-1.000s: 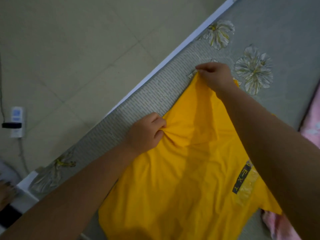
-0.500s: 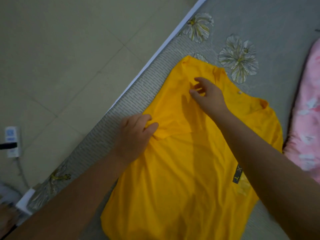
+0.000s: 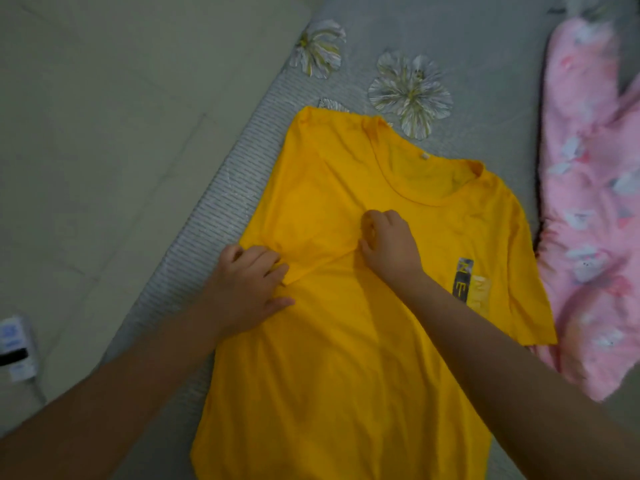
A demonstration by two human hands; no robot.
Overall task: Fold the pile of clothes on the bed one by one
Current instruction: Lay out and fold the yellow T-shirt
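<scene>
A yellow T-shirt [image 3: 346,358] lies flat on the grey flowered bed [image 3: 485,64], neck hole toward the far side. Its left sleeve is folded inward over the chest. My left hand [image 3: 249,285] rests on the shirt's left edge at the base of that fold, thumb spread, pressing the cloth down. My right hand [image 3: 388,244] sits in the middle of the chest with curled fingers pinching the hem of the folded sleeve. A small dark printed label [image 3: 464,278] shows on the shirt's right side.
A pink patterned garment [image 3: 588,202] lies along the right of the bed, touching the shirt's right sleeve. The bed's edge [image 3: 221,209] runs diagonally on the left, with tiled floor [image 3: 104,133] beyond. A white plug device [image 3: 15,344] sits on the floor.
My right hand let go of the sleeve tip at the bed's edge and drew the sleeve inward onto the chest. My left hand flattened at the fold. The view shifted, showing the whole neck.
</scene>
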